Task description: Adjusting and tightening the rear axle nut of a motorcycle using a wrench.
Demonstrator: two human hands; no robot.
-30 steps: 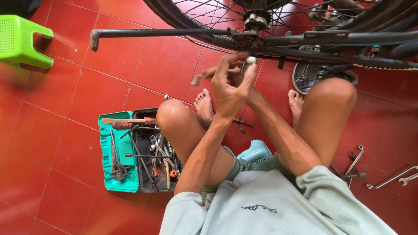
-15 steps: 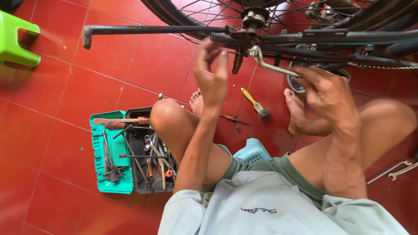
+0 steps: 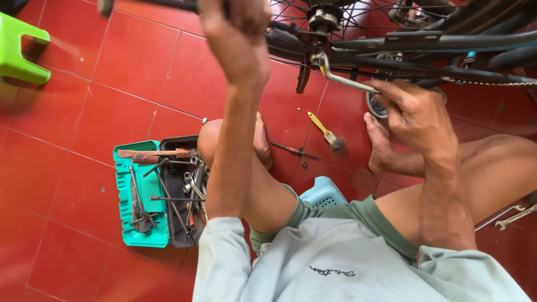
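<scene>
Biggest item was the bicycle frame (image 3: 447,42), upside down across the far edge: dark painted tube, smooth and round, with the spoked wheel (image 3: 358,14) behind it, thin steel spokes running to a bright metal hub (image 3: 323,18). Left hand (image 3: 235,28) was up at the far left, grip wrapped around a dark bar near the top edge; what sat under the palm was cropped, so I couldn't tell more. Right hand (image 3: 417,114) had its grip closed on the shank of a slim bright steel wrench (image 3: 341,78), whose ring end sat just below the hub, on or right beside the axle fitting. Risk, as I judged it: the wrench was thin and the bite looked shallow, so a hard pull could have slipped it off and sent knuckles into the chain (image 3: 492,83) or spokes; the frame looked steadied by one hand only, so torque could have rocked it. Bare feet rested on the glossy red tile floor (image 3: 100,84) close to a yellow-handled brush (image 3: 323,130) and a thin screwdriver (image 3: 288,148), both loose and easy to step on. Near left, a teal plastic tool case (image 3: 126,196) lay open, packed with worn steel tools. Two wrenches (image 3: 512,215) lay at the right edge; a green plastic stool (image 3: 19,50) stood far left.
</scene>
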